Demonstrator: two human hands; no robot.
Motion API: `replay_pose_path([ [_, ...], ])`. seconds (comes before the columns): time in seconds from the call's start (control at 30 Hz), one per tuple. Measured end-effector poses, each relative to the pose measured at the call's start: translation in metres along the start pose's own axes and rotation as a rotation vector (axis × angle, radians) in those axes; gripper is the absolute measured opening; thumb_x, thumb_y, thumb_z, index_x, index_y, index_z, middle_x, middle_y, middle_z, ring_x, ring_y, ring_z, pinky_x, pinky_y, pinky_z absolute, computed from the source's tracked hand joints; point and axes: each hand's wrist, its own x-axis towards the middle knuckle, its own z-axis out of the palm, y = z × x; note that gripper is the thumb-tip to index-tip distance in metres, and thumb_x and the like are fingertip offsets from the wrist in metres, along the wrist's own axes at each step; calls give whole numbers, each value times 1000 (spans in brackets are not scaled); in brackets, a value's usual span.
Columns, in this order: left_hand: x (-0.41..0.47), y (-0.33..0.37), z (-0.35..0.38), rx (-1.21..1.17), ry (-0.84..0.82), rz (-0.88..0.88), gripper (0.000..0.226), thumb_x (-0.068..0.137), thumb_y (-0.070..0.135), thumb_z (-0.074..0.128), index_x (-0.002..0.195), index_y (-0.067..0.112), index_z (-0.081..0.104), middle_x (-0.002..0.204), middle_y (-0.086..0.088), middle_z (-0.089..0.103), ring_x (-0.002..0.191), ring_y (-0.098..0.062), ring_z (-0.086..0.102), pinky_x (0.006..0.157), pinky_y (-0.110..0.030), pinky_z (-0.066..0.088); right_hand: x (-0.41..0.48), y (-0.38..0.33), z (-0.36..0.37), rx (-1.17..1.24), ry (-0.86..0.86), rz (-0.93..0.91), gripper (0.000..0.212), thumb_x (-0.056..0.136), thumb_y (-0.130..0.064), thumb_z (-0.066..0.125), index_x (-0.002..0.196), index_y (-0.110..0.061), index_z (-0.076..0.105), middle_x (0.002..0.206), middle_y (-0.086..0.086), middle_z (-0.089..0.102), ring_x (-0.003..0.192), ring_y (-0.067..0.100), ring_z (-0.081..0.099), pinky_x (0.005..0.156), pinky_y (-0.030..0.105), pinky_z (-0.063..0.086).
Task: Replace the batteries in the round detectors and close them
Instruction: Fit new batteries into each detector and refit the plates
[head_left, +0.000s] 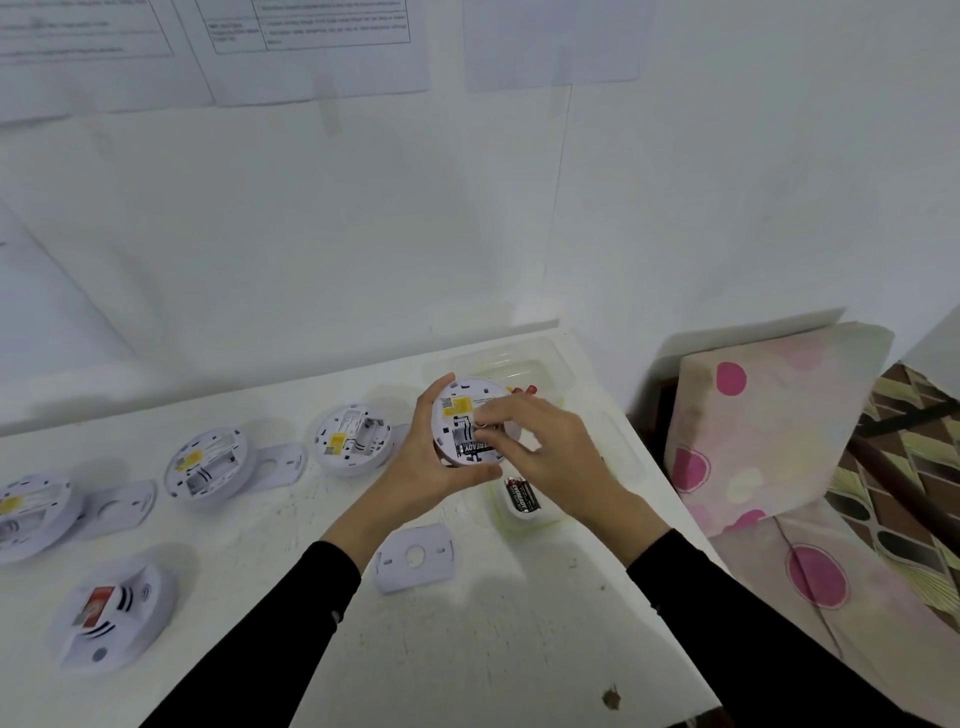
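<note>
My left hand (431, 462) grips a round white detector (460, 410) by its rim, back side up, above the table. A black battery (475, 448) lies in its open compartment. My right hand (540, 452) pinches a second battery (488, 425) at the compartment; most of it is hidden by my fingers. A loose white backplate (413, 557) lies on the table below my hands.
Three open detectors lie in a row to the left (353, 439) (208, 467) (28, 514), two with backplates beside them. Another detector (111, 613) lies front left. A small tub with black batteries (522, 496) sits under my right hand. Cushions (769, 431) stand right of the table edge.
</note>
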Motion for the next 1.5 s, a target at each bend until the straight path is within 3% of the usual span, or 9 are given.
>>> replay_pose_path([
  [0.17,0,-2,1,19,-9,-4,103,72,-4,83,146,36,24,131,12,56,118,-7,62,90,-26,54,4,13,10,-266,-46,-240,13,88,-21,64,92,-17,76,105,-1,70,97,18,63,82,38,49],
  [0.37,0,0,1,-19,-5,-9,103,73,-7,82,149,31,23,135,10,53,118,-9,63,89,-28,56,-3,0,11,143,-133,341,33,86,-44,67,119,-45,63,156,-13,22,145,7,11,116,32,20],
  [0.5,0,1,1,21,-20,-19,108,70,1,86,149,35,22,137,11,51,120,-5,59,92,-27,55,4,-12,7,458,-122,685,87,77,-28,80,144,-44,27,143,-11,31,128,2,43,86,7,45],
  [0.67,0,4,5,17,-42,-14,107,71,-8,83,150,30,21,136,11,49,116,1,60,85,-21,55,10,-6,11,634,-159,809,110,67,-14,88,148,-38,18,131,-5,44,107,12,64,91,32,56],
  [1.1,-1,2,6,50,-19,19,109,68,-7,85,149,27,20,138,10,44,118,8,55,87,-16,52,17,6,14,761,-80,905,75,61,4,86,125,-20,56,114,8,68,104,24,68,81,37,59],
  [1.23,-14,2,-11,56,30,0,110,66,2,89,148,34,24,139,15,45,120,3,55,90,-23,54,16,0,21,742,-209,867,86,68,-25,87,138,-34,37,129,1,59,116,17,61,100,38,50],
  [1.33,-34,-3,-41,62,107,-25,109,65,7,91,147,39,27,141,15,45,124,-1,54,93,-27,55,11,-13,31,818,-199,848,68,84,-54,64,143,-41,32,144,-6,46,133,10,44,115,36,33],
  [1.43,-59,-8,-70,70,194,-50,106,65,6,89,144,42,28,142,12,46,125,-4,55,95,-27,54,-12,-26,53,634,-167,771,28,102,-24,46,130,-26,47,136,-5,52,128,10,49,112,28,37],
  [1.5,-75,-10,-85,80,244,-60,107,64,7,89,145,39,27,141,13,47,124,-2,55,94,-24,53,-34,-24,69,359,-338,592,31,98,-10,49,126,-20,51,131,-5,55,126,8,49,110,28,38],
])
